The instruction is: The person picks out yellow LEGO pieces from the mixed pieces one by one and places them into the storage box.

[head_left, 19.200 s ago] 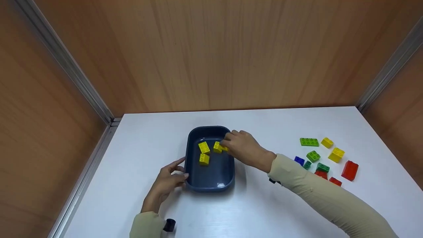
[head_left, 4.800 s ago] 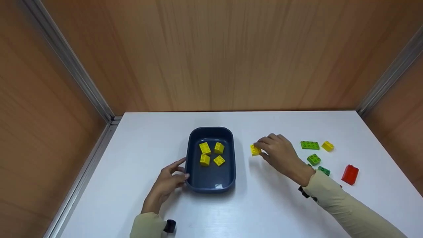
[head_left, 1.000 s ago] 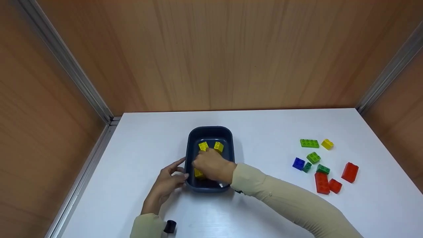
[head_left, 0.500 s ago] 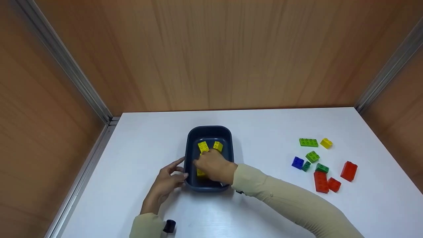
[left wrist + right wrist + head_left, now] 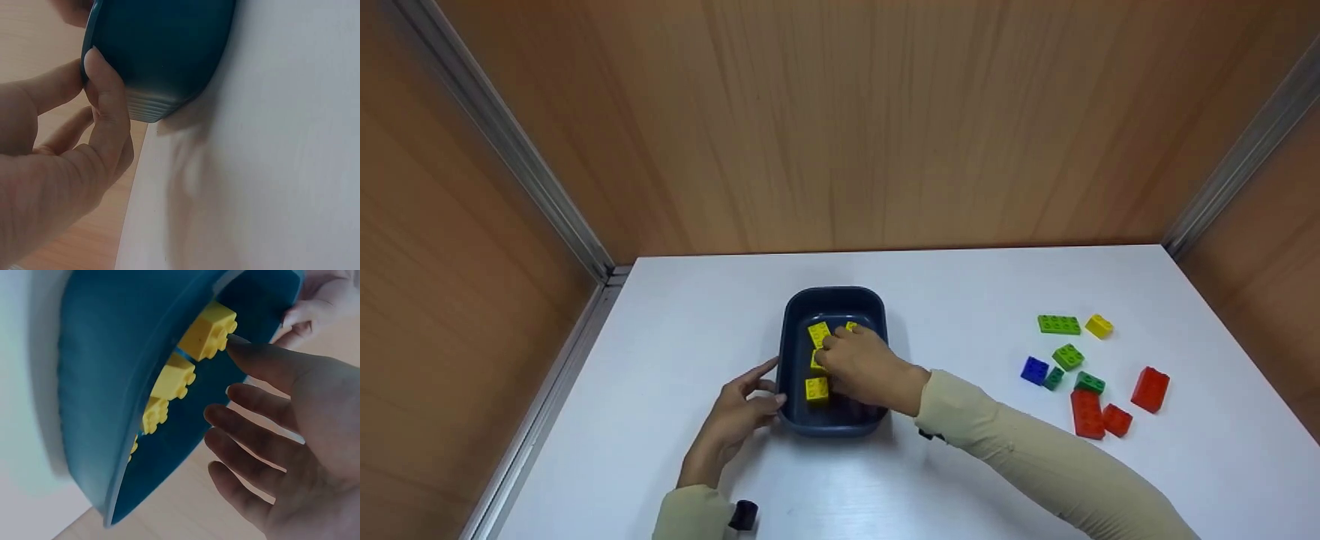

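Observation:
A dark blue tray (image 5: 832,429) stands on the white table with yellow toy bricks (image 5: 817,390) inside it. Thumb and fingers of my left hand (image 5: 746,409) pinch its left rim, as the left wrist view of the tray (image 5: 163,50) shows too. Over the tray's right half is my right hand (image 5: 874,369), partly covering the bricks. In the right wrist view that hand (image 5: 287,422) has its fingers spread and nothing in them; the thumb tip is right beside the nearest yellow brick (image 5: 205,332). More yellow bricks (image 5: 173,377) line up behind that one.
On the right of the table lie a light green brick (image 5: 1059,324), a yellow brick (image 5: 1099,326), a blue brick (image 5: 1034,370) and a red brick (image 5: 1150,389), among several other green and red ones. Wooden panels (image 5: 840,127) enclose the back and sides.
Over the last second my right hand has drawn back rightward inside the tray, uncovering a yellow brick at the near left. The left hand has kept its hold on the rim.

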Available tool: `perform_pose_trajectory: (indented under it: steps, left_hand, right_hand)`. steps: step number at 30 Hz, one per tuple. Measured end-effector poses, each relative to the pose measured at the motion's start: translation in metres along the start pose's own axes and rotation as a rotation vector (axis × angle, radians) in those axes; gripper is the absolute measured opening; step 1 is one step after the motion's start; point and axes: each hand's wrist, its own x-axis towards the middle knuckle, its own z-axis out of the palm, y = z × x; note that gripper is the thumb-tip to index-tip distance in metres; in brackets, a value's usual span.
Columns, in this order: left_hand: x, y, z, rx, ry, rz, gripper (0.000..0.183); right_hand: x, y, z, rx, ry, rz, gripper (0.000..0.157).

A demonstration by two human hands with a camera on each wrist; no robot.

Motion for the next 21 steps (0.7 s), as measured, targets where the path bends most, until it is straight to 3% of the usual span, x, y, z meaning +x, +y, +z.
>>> perform_pose_trajectory:
  steps: [13,21]
  left_hand:
    - [-0.001,-0.001,0.0,-0.006,-0.008,0.005,0.067]
    - [-0.001,0.0,0.001,-0.007,0.003,0.0,0.067]
  right_hand:
    - [-0.039,0.033,-0.007,0.097,0.171,0.091,0.033]
    - [-0.063,0.055,-0.006,0.114,0.204,0.18,0.038]
